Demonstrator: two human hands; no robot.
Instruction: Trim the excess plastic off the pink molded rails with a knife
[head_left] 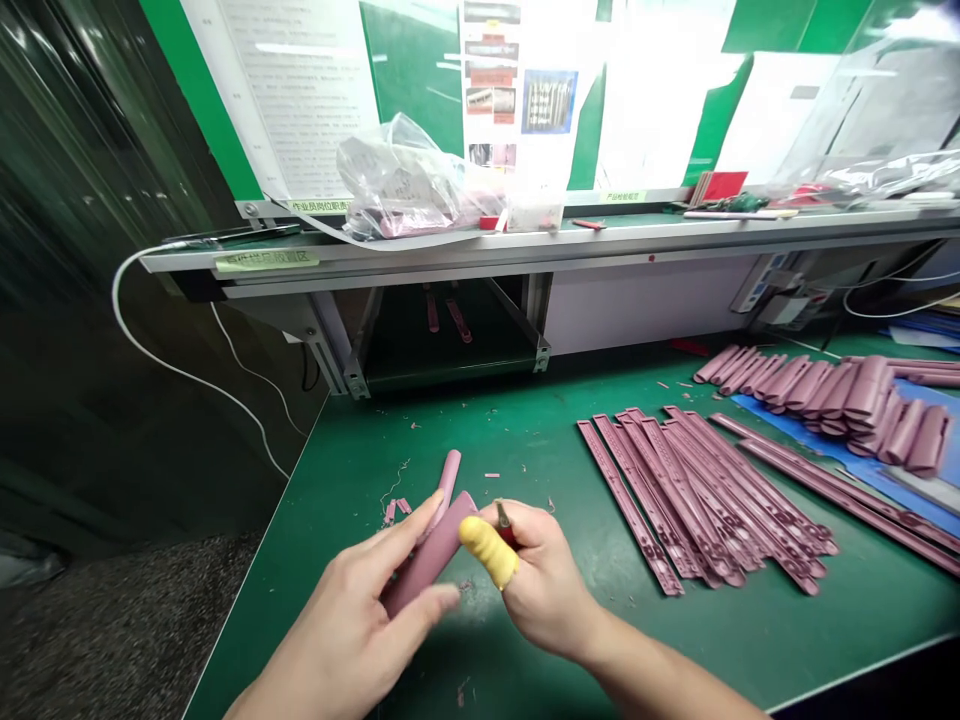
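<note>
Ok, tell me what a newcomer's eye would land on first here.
Probably the bright yellow cover on the right thumb, at the centre beside the pink piece that the left hand holds. Next, the fanned heap of long pink strips on the green tabletop, right of the hands. Behind them, at the far right, short rounded pink pieces lie in a crowded row, partly over a blue sheet.

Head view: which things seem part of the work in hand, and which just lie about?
Likely in the work:
- pink curved piece, left hand
- dark-handled tool, right hand
- yellow finger cot
- pink strips

Apparently lying about:
- clear plastic bag
- small clear box
</note>
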